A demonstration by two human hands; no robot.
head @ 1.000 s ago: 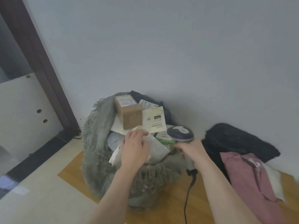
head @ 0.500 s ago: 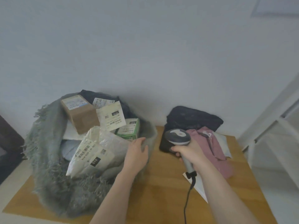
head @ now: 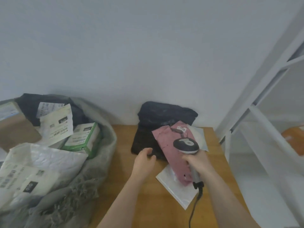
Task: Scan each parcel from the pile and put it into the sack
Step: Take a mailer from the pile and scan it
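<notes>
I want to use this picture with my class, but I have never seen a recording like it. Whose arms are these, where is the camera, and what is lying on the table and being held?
There is no machine here. A person wears a camera on the head, so the one view looks forward and down along their own arms. The right hand grips a corded barcode scanner. The left hand holds nothing and reaches to the edge of a black parcel. That parcel lies on a wooden table in a small pile with a pink parcel and a white envelope underneath. On the left stands a grey sack, already holding several labelled parcels, among them a green and white box.
</notes>
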